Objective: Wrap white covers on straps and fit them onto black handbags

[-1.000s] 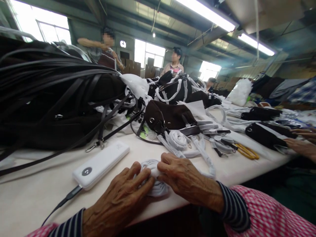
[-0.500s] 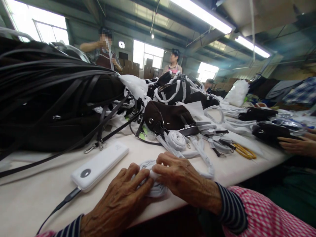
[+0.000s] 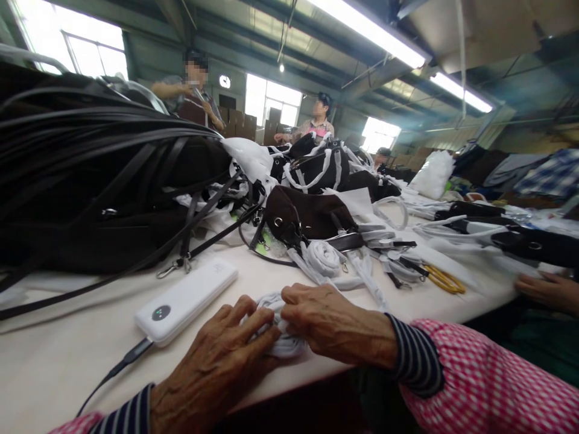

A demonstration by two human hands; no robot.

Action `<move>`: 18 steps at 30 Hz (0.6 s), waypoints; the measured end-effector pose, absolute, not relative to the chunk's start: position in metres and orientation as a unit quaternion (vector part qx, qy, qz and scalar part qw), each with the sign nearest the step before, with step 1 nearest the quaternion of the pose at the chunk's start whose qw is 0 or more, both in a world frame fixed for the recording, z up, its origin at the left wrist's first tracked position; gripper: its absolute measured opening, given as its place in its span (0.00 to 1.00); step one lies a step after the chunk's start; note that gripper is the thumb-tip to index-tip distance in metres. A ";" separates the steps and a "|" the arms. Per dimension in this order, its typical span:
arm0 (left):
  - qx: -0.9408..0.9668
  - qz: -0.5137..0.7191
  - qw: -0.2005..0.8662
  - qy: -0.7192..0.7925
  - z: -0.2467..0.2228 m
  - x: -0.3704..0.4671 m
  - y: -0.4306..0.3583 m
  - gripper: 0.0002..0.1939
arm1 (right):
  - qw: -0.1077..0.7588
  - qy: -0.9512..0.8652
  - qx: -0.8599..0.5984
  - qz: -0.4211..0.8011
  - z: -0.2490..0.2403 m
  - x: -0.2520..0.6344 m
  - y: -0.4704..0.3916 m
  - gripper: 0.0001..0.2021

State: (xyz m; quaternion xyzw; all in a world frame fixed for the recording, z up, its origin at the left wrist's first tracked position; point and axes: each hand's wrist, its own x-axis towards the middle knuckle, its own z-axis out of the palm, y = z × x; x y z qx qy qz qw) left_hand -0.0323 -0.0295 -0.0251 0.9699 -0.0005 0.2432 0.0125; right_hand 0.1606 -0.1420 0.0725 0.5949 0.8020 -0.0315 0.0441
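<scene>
My left hand [image 3: 221,361] and my right hand [image 3: 325,322] both press on a rolled-up white wrapped strap [image 3: 275,337] lying near the front edge of the white table [image 3: 54,355]. Fingers of each hand curl around the roll from either side, hiding most of it. Just beyond it lies another coiled white strap [image 3: 323,256], and behind that a dark brown bag [image 3: 307,217] with metal rings.
A white power bank [image 3: 187,299] with a plugged cable lies left of my hands. A big heap of black bags and straps [image 3: 90,181] fills the left. Yellow scissors [image 3: 443,280] lie to the right. A neighbour's hand [image 3: 545,289] rests at the right edge. Two people stand at the far end.
My hands stay on the roll, the right one shifting slightly left. The neighbour at the right has pulled a black bag away and their hand moved lower.
</scene>
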 end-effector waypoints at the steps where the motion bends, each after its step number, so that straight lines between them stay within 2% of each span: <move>1: 0.973 0.229 0.014 -0.001 -0.023 -0.033 -0.030 0.19 | 0.062 0.796 0.602 -0.027 0.074 0.157 -0.140 0.04; 8: 0.979 0.185 0.088 -0.020 -0.008 -0.038 -0.031 0.15 | 0.105 0.760 0.642 0.002 0.071 0.122 -0.134 0.05; 11: 0.975 0.204 0.083 -0.016 -0.013 -0.036 -0.031 0.10 | 0.106 0.744 0.659 0.013 0.065 0.120 -0.137 0.07; 18: 0.969 0.231 0.084 -0.004 -0.011 -0.034 -0.031 0.09 | 0.103 0.780 0.617 0.006 0.072 0.135 -0.143 0.06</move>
